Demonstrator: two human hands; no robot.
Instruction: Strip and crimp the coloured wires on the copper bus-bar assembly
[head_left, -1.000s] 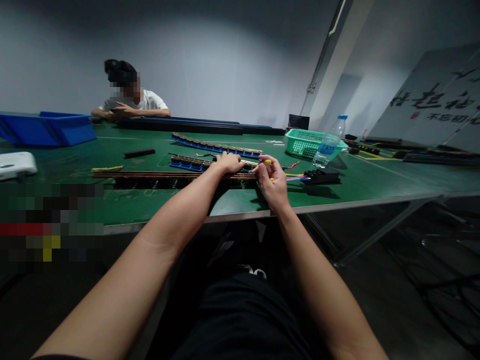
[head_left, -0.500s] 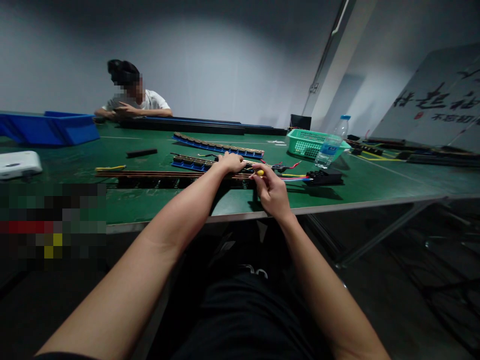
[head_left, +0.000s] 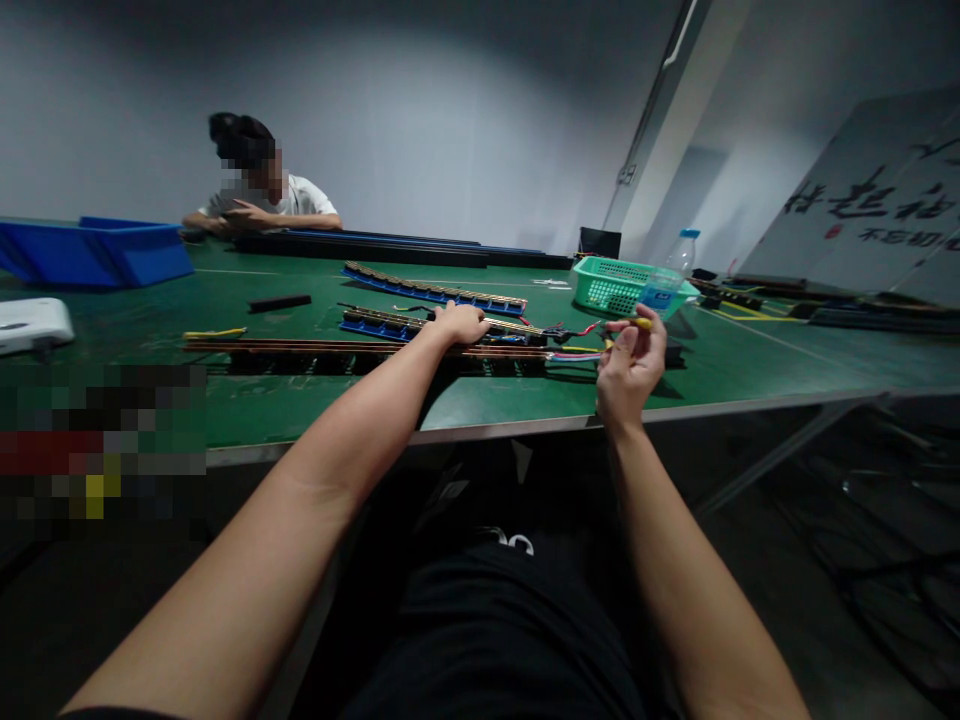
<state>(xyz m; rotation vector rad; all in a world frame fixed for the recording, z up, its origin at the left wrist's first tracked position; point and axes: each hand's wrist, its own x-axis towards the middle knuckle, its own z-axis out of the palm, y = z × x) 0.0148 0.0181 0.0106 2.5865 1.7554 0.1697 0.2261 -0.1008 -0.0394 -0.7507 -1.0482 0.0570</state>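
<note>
A long black strip with copper rails (head_left: 360, 348) lies along the near side of the green table. My left hand (head_left: 460, 325) is closed over it near the middle, with the fingertips partly hidden. Off the strip's right end, beside the coloured wires (head_left: 574, 356), my right hand (head_left: 631, 370) is raised with the fingers pinched. Between them is a small yellow item (head_left: 642, 323), too small to make out its kind. Just behind my left hand lies a short strip with a blue base (head_left: 371, 325). Farther back is a longer blue-based strip (head_left: 435, 290).
A green basket (head_left: 611, 290) and a water bottle (head_left: 681, 255) stand beyond my right hand. To the left are a blue bin (head_left: 142, 255), a white device (head_left: 34, 325) and a black bar (head_left: 279, 303). Across the table a person (head_left: 304, 200) leans over long dark strips (head_left: 360, 248).
My right hand has moved right, away from my left hand and past the strip's end, carrying the yellow item. My left hand has stayed on the strip.
</note>
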